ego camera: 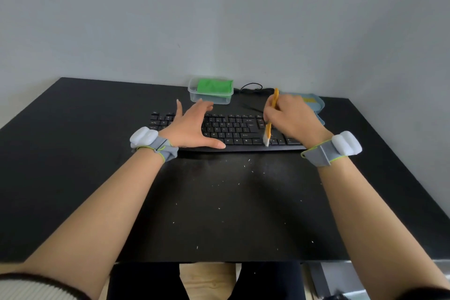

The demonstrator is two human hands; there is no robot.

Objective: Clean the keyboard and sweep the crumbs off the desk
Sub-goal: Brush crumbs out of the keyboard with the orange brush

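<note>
The right hand has its grip clamped round the orange handle of a small brush, fingers curled about its middle, with the pale bristles down on the near right rows of the keyboard. The left hand lies spread and flat over the left part of the keyboard, fingers straight and apart, thumb stretched along the near edge, holding nothing, apparently steadying the board.

The keyboard sits across the far middle of the black surface. Pale crumbs are scattered on the surface near the person, between the forearms.

The brush looks light and stiff in the handle, soft at the bristles; a hold at mid-handle should give fine control. The keyboard is probably light and liable to slide, so pressing it flat seems sensible. The crumbs look tiny and loose and should scatter easily.

Behind the keyboard stands a clear tub with a green cloth in it; a blue dustpan lies at the far right.
</note>
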